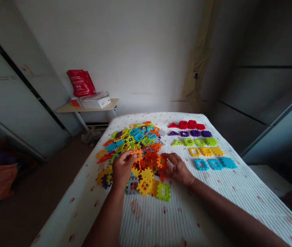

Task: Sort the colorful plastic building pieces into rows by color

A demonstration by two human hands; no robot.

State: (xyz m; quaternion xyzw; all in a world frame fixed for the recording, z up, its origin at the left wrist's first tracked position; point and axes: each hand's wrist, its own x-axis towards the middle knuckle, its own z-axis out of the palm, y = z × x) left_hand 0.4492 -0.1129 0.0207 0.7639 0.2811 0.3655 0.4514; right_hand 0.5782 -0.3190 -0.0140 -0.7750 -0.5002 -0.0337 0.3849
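Observation:
My left hand [122, 168] pinches an orange interlocking plastic tile [137, 155] with a window lattice, held above the pile. My right hand [179, 168] is at the pile's right side, fingers curved around another orange lattice tile [161, 161]; its index fingertip is at the tile's top edge, its thumb lower down. Under and between both hands lies a mixed pile of interlocking tiles [138, 134] in blue, green, yellow, orange, purple and grey. Nearest me are a yellow window tile [144, 185], a grey one [132, 185] and a lime green one [163, 191].
Right of the pile, tiles lie in rows by colour: red [183, 125], purple [184, 134], green [187, 142], yellow [206, 151] and blue [215, 164]. They rest on a white ribbed bed cover [187, 216]. A side table [86, 108] with a red bag [81, 83] stands back left.

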